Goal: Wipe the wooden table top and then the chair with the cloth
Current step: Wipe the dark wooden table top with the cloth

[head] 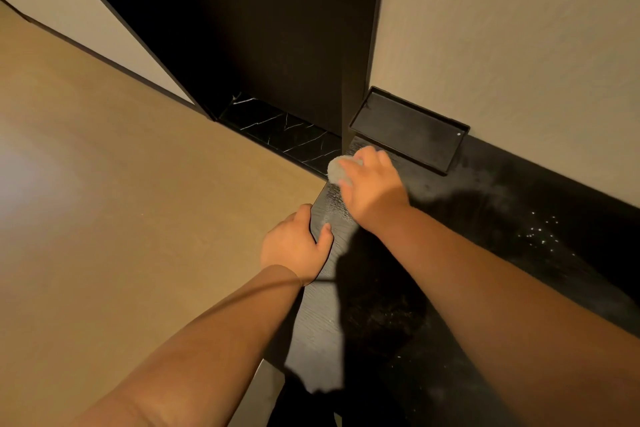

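Cloth [336,170] gripped in right hand [372,185], pressed on table top [467,208]; left hand [293,244] grips its edge

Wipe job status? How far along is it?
Early. Done: only wipe streaks near the left edge of the table top. In hand: right hand holds the cloth at the far corner beside the black tray; left hand grips the table edge. Left: dusty haze and white specks further right; the chair, not in view.
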The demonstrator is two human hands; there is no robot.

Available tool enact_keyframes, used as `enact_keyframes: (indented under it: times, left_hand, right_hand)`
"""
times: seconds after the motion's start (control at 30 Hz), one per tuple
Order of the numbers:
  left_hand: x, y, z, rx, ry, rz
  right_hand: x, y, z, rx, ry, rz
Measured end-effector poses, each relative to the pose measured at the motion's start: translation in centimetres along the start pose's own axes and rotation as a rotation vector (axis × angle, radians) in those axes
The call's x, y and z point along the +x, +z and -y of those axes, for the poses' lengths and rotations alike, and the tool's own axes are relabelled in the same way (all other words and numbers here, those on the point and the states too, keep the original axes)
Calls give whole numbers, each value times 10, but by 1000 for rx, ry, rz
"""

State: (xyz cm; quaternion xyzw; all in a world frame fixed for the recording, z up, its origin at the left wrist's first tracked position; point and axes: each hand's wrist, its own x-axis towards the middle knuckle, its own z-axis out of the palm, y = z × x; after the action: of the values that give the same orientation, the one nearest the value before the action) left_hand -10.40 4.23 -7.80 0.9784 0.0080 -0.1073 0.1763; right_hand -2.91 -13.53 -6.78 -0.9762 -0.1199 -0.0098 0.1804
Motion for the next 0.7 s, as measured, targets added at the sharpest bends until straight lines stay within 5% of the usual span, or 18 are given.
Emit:
enact_keyframes:
  times: [0.17, 0.4, 0.6, 0.7]
  left_hand:
    - [0, 2, 2, -43, 8, 6]
    - [0, -1, -1, 3, -4, 7]
    - [0, -1, -1, -6, -5, 13]
    - [0, 0, 0, 8, -1, 14]
  right_hand:
    - [-39, 8, 12, 121, -298, 75]
    - [3, -4, -23, -28, 91, -78]
    - [-48, -4, -10, 42, -318, 36]
    - [-31, -3, -31, -32, -248, -77]
